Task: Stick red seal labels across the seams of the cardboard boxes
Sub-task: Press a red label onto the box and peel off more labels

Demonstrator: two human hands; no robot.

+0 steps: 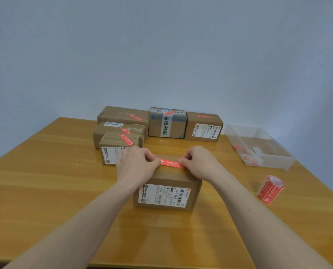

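Red rectangular seal label (171, 163) lies atop the near brown cardboard box (166, 193) w/ left hand (137, 164) & right hand (197, 164) pinching its ends, prob. to keep it taut across the seam.

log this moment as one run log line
step: sealing near box | left hand and right hand: pinching red label ends on top | five rear boxes: labelled | label roll: on table, right
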